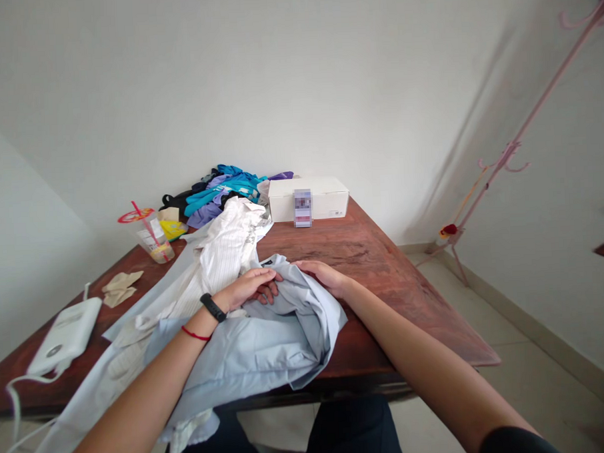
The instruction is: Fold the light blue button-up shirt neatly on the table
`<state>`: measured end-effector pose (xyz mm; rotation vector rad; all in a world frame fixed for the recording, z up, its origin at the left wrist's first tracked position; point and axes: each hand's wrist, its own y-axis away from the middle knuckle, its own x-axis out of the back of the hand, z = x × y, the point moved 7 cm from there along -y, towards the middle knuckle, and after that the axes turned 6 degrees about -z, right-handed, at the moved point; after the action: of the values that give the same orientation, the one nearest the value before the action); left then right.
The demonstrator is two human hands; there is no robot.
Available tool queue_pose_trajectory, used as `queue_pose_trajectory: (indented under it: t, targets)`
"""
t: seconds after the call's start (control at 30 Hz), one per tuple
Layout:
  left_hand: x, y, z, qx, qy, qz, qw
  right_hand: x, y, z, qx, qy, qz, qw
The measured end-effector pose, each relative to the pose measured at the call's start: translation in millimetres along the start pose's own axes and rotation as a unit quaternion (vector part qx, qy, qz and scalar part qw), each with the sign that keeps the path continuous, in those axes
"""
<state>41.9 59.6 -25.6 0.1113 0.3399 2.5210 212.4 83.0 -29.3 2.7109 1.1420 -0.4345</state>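
A light blue-grey shirt (pixel 252 354) lies bunched at the front of the table, its cloth hanging over the near edge. My left hand (pixel 249 290) is at the upper left of the shirt, fingers curled against its folds near the collar. On the other side, my right hand (pixel 323 275) holds the shirt's upper right part, its fingertips at the top fold by the collar and partly hidden by cloth. Beneath and behind the blue shirt spreads a white striped shirt (pixel 227 240), reaching up the table past my left hand.
A white box (pixel 308 196) stands at the back, a small blurred-out pack (pixel 302 210) before it. Left of it are piled clothes (pixel 230 189). A plastic cup with straw (pixel 155 239), crumpled tan paper (pixel 122 288) and a corded white device (pixel 66 335) line the left. A pink coat stand (pixel 511 150) is right.
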Motion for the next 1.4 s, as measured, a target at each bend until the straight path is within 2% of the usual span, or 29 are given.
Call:
queue_pose_trajectory:
  t: [0.53, 1.4]
  targets:
    - [-4.2, 2.6, 5.0, 0.008, -0.012, 0.013, 1.0, -0.5, 0.9, 2.2, -0.01, -0.02, 0.004, 1.0]
    - [-5.1, 2.8, 5.5, 0.006, -0.02, 0.011, 1.0, -1.5, 1.2, -0.3, -0.001, 0.005, 0.004, 1.0]
